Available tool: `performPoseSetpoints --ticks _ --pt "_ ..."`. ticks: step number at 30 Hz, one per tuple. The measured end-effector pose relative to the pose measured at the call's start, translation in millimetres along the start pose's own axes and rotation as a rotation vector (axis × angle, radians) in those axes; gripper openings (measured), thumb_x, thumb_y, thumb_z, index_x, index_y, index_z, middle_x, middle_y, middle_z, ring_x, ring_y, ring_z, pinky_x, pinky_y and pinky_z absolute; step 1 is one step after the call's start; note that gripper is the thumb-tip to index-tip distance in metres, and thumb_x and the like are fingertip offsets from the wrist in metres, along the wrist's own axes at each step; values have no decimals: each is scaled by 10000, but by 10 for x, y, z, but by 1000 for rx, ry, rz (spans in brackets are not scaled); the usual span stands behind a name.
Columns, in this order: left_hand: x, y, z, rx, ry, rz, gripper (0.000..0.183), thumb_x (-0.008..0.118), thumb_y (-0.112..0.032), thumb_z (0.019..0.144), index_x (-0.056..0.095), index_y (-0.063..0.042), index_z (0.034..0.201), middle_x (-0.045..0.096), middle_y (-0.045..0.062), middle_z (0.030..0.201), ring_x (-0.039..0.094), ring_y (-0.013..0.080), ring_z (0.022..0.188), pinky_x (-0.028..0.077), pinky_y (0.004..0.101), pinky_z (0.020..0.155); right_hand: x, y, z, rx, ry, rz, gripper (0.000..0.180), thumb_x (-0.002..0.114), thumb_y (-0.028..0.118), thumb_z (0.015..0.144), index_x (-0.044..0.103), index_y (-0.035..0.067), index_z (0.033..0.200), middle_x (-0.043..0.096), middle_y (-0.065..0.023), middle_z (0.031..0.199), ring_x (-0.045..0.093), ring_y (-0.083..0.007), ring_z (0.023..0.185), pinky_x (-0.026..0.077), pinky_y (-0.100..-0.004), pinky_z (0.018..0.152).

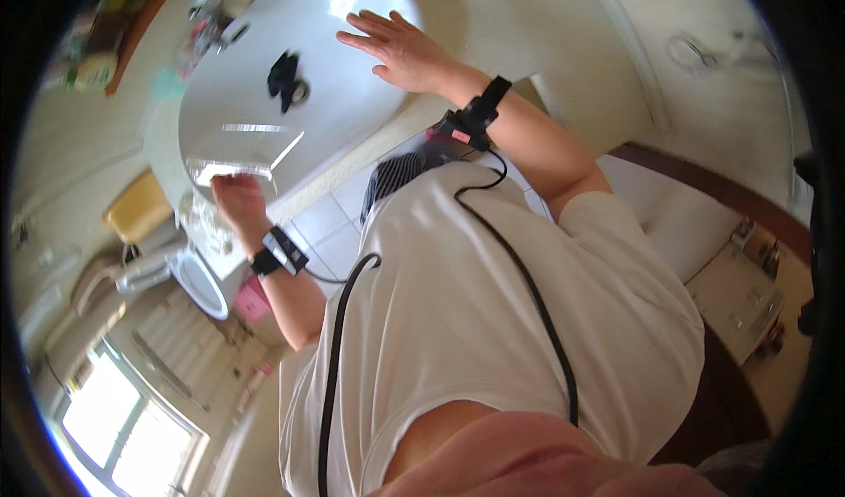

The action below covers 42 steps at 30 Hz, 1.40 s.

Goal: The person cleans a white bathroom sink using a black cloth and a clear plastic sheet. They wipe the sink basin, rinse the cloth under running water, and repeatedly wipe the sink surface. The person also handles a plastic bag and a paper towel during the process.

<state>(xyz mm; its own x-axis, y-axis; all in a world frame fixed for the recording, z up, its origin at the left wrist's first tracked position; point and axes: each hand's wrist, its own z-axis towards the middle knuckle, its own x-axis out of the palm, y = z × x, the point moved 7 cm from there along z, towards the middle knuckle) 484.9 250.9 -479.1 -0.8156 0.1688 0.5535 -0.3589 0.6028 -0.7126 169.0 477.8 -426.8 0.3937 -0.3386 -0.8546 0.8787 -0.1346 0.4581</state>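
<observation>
Before me is a white oval washbasin [343,94]. A small black cloth item [284,78] lies in it, against the round metal drain [300,91]. My right hand [396,51] is over the basin's right side, palm down, fingers spread, holding nothing. My left hand [239,196] is at the near left rim, blurred, with its fingers partly hidden. Bright straight-edged reflections lie just beyond it; whether they come from water or clear plastic I cannot tell. Each wrist bears a black strap with a small cabled device.
A metal tap [214,35] stands at the basin's far left edge. Left are a yellow plastic tub [138,206], a toilet with its seat [201,282] showing, and a pink container [253,299]. A brown wooden shelf [145,35] holds bottles. Black cables run over my shirt.
</observation>
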Motion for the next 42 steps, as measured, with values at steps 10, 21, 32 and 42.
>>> performPoseSetpoints --ticks 10,21,32,42 --pt "341 134 335 53 169 -115 188 509 -208 918 557 -79 789 576 17 736 545 124 670 502 258 625 -1337 -1437 -1494 690 -664 431 319 581 98 854 545 42 1167 610 -72 1103 579 -177 1002 447 -297 895" --pt "486 117 181 222 -61 17 185 485 -268 934 551 -150 809 542 -43 708 518 90 634 431 240 546 -3468 -2620 -471 466 -1303 1003 384 645 116 811 492 38 1154 603 -105 1011 588 -213 970 482 -360 817" --pt "1385 377 150 331 -26 -44 129 479 -254 931 529 -138 959 577 -10 864 558 130 782 477 291 621 -1966 -2055 -1004 393 -912 122 252 625 144 767 616 -10 966 545 -152 1018 491 -313 992 402 -385 871" --pt "2423 423 98 357 352 89 229 391 -274 979 483 -88 882 506 43 679 486 145 589 420 264 538 -1661 -19 -348 -238 -411 431 397 600 200 750 562 32 1108 457 -187 1271 363 -393 1245 173 -508 1071"
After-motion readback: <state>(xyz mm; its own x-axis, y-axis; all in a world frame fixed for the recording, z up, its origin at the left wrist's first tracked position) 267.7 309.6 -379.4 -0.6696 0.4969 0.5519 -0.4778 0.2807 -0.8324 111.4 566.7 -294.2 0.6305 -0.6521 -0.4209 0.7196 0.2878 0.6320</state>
